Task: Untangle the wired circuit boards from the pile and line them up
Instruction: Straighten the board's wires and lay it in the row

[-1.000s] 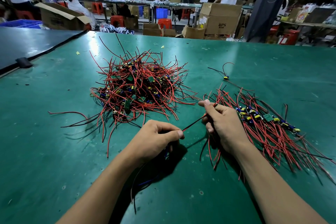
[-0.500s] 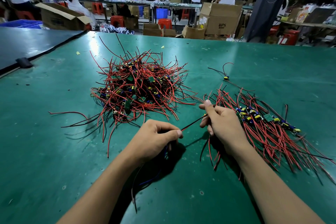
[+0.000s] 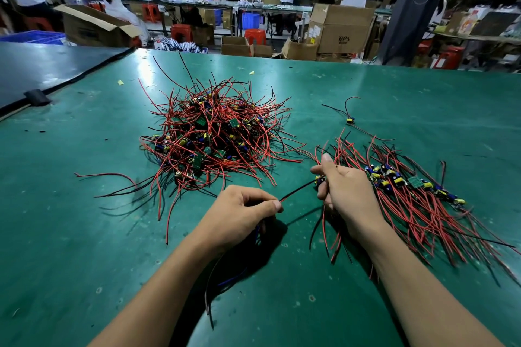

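Pulling should be done slowly so the wire (image 3: 297,191) is not snapped. It is pinched by the left hand (image 3: 239,214), and a small board (image 3: 319,179) is held in the curled right hand (image 3: 345,191). The pile (image 3: 214,138) is seen behind; the board should be laid by the row (image 3: 408,186).

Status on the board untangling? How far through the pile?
Done: a lined-up row of boards lies on the right, wires fanned toward the person. In hand: the right hand grips one wired board while the left hand pinches its lead, drawn taut between them. Left: the tangled pile looks like the bigger share, and a stray board lies apart beyond the row.
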`<state>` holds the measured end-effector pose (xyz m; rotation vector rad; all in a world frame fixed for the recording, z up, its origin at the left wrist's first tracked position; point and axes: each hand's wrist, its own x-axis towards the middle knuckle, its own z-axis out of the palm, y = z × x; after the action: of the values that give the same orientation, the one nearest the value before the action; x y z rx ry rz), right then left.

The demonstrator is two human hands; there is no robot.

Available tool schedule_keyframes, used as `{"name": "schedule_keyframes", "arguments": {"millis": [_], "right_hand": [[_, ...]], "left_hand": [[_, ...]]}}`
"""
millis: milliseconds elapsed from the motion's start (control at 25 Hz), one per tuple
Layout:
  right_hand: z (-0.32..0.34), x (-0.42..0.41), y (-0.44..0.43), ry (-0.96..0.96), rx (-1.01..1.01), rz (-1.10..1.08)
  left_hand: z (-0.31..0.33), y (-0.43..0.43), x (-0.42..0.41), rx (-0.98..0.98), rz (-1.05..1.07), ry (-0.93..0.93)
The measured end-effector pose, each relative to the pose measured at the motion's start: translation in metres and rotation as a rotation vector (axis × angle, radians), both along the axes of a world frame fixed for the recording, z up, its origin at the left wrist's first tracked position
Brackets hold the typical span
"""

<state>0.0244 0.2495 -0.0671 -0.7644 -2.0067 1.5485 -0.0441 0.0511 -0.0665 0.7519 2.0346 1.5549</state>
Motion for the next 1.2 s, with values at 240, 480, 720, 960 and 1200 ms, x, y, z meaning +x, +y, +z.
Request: {"name": "schedule_keyframes", "arguments": {"millis": [240,480,720,960,1200], "right_hand": [[0.013,-0.001,-0.009,0.067,-0.395,0.077],[-0.001,-0.004,-0.021,0.028,-0.027,0.217],[-0.006,0.003,-0.045,-0.008,0.523,0.466],[0.000,-0.001,-0.058,0.256,0.193,0.347],[0.020,-0.001,-0.050,0.345,-0.673,0.381]], "left_hand": [[0.005,0.002,0.000,0.213,0.116,-0.320],[0.015,0.001,-0.004,0.469,0.123,-0.614],[0.018,0.000,-0.007,0.588,0.143,-0.571],[0.017,0.000,-0.003,0.520,0.141,-0.572],[0.016,0.002,0.002,0.692,-0.021,-0.701]]}}
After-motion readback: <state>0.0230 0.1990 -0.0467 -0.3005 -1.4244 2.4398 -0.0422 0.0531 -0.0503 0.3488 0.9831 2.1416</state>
